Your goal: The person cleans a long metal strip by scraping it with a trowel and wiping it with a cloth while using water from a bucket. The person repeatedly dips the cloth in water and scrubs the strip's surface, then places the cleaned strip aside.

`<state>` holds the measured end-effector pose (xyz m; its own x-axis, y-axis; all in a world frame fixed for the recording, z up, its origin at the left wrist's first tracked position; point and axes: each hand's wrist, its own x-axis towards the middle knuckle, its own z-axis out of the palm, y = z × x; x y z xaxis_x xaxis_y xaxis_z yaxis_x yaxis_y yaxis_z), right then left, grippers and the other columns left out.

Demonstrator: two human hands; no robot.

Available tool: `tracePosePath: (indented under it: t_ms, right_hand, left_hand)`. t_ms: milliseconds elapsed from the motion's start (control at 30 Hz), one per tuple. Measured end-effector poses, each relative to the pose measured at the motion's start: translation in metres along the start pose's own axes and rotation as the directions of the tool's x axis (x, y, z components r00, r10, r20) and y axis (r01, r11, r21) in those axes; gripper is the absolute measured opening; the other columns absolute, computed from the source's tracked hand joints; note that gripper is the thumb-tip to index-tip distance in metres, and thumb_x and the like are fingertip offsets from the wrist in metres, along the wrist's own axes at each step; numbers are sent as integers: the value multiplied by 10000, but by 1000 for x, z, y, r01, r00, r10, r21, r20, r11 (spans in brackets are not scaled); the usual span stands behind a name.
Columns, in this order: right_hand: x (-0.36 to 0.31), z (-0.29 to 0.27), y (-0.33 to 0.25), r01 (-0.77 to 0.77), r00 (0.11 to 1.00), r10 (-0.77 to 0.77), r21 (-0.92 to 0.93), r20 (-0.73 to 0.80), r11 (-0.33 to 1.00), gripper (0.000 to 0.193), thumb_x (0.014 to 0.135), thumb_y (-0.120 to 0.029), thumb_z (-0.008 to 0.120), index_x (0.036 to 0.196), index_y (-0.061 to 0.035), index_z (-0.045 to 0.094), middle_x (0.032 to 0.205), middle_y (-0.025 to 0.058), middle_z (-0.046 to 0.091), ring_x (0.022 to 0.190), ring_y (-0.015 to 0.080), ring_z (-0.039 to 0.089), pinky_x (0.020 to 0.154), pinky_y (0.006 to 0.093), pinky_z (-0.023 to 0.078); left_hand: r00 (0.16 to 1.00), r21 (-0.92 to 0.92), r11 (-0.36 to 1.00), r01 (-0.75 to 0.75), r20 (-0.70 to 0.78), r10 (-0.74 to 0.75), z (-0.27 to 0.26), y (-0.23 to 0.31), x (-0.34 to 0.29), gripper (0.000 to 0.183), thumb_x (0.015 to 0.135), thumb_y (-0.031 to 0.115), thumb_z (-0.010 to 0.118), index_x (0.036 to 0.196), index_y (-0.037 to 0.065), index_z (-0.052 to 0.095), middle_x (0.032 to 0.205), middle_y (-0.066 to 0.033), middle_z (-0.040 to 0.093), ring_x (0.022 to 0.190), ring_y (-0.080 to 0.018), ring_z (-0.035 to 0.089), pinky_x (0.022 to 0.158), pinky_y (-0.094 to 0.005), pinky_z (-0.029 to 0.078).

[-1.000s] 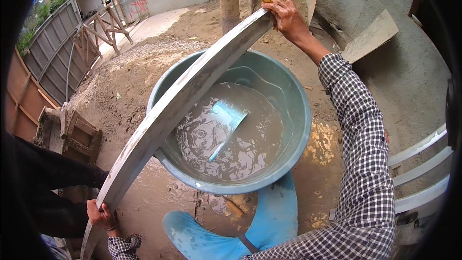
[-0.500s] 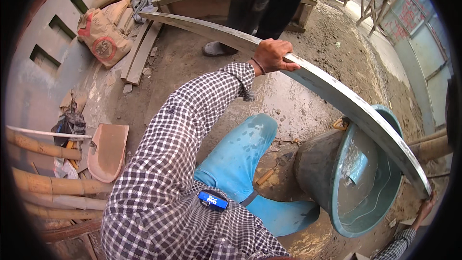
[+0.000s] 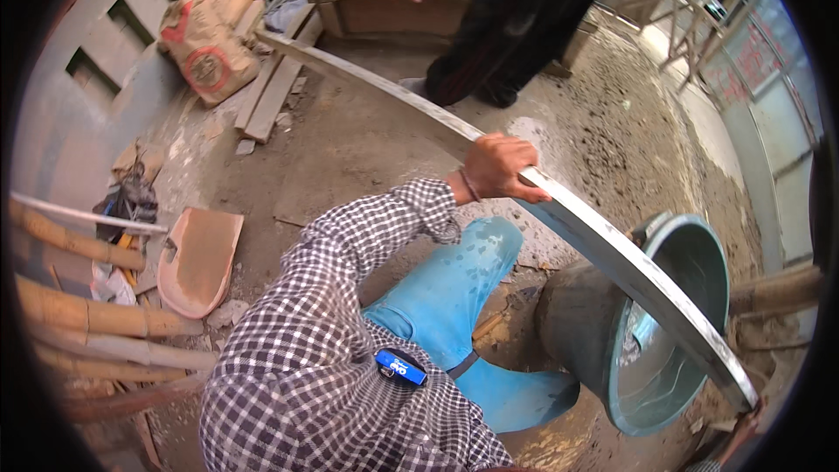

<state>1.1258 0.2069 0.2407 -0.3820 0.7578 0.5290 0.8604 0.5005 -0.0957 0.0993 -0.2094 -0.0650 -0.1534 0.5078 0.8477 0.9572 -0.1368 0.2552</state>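
Observation:
A long, straight grey metal bar point(image 3: 603, 229), like a screed straightedge, runs from the far left to the lower right. My left hand point(image 3: 501, 166) is closed over it near its middle, thumb along the near side. At its near right end my right hand point(image 3: 745, 428) grips it; most of that hand is dim and at the rim of the view. The bar passes above a big blue-green tub point(image 3: 572, 310), tilted, with greyish water inside. Between my knees and the tub lies a tool with a wooden handle point(image 3: 488, 325).
A person in dark trousers point(image 3: 516, 26) stands beyond the bar, one hand lowered by a wooden-edged box point(image 3: 393, 16). Paper sacks point(image 3: 205, 52) and planks point(image 3: 269, 100) lie far left. Nearer are a shovel blade point(image 3: 205, 258) and bamboo poles point(image 3: 105, 310). Wet gravelly mortar point(image 3: 603, 131) covers ground to the right.
The bar's near right end has come down and toward me, both hands still on it. My left hand sits slightly lower in view. The other person's legs have shifted right.

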Motion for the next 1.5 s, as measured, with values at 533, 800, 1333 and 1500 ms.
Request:
tracePosePath:
  t_ms: [533,800,1333,1500]
  right_hand:
    - [-63,71,-171,-752,573,819,-420,-34,509,324,1020,-121,577,1305,-35,704,1310,222,704,1200,379,686,982,447,564]
    - [-275,110,-192,-807,437,898,414,-59,420,285,1057,-102,499,1199,-67,743,1055,54,751,907,192,707,812,335,565]
    - [-182,151,-688,277,961,-262,382,-90,882,228,873,-250,836,875,-97,668,768,57,636,726,227,574,661,358,508]
    - [-246,298,-729,-115,869,-118,427,481,897,251,870,-143,708,1098,-64,636,791,141,678,784,349,651,726,500,522]
  left_hand:
    - [989,239,971,-12,146,-24,-59,-23,-21,791,932,840,464,810,61,529,743,-107,479,695,-335,560,628,-445,427]
    - [971,178,984,9,232,-51,-64,-20,-6,729,968,772,494,853,55,556,769,-118,520,721,-352,571,660,-453,442]
    - [926,53,992,-115,368,87,-72,17,33,486,708,445,953,867,78,677,746,-67,652,628,-232,643,578,-329,505]
    - [935,38,986,-165,324,144,-74,19,37,457,727,427,951,882,76,703,757,-52,692,629,-172,671,593,-298,536]
